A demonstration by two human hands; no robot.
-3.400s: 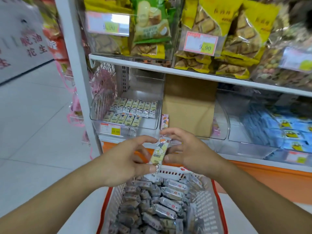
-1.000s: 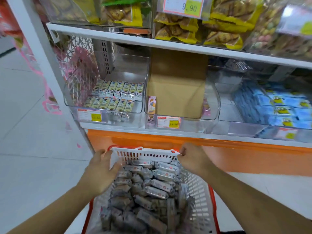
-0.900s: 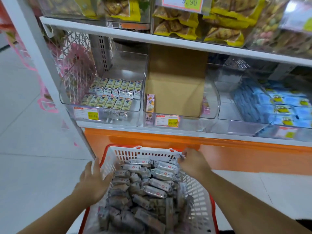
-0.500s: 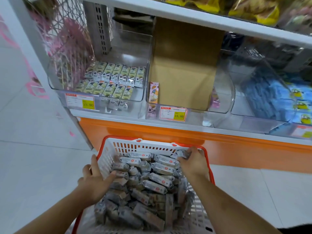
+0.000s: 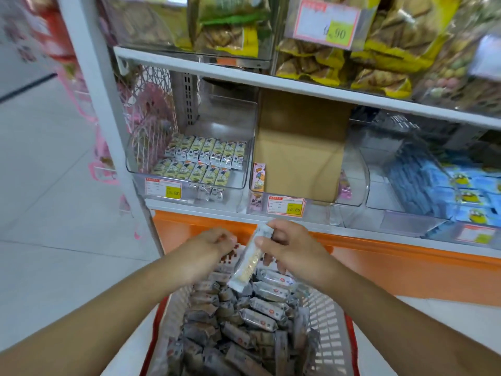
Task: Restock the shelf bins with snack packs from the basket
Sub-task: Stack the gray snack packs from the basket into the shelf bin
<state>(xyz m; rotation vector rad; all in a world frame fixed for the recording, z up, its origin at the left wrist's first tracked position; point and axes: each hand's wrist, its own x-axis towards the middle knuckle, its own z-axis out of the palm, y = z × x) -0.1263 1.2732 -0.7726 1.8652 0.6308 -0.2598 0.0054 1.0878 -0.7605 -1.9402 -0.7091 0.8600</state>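
Half a second ago both hands were down in the basket [image 5: 329,318]; now they are raised above its far rim. The right hand [image 5: 291,246] pinches one long snack pack [image 5: 248,263] in its grip, tilted, over the heaped packs. The left hand [image 5: 208,246] is curled beside it; whether it holds anything cannot be told. Ahead, clear shelf bins [image 5: 189,172] sit on a white shelf above an orange base and pale tiled floor.

Two hands: left hand [image 5: 208,249], right hand [image 5: 291,246]. One snack pack [image 5: 248,263] held up. One basket [image 5: 329,318], heaped with grey packs [image 5: 260,316] beyond counting. Three clear bins [image 5: 241,147] on the lower shelf. One cardboard box [image 5: 298,147]. Two legible 15.80 price tags [image 5: 286,204].
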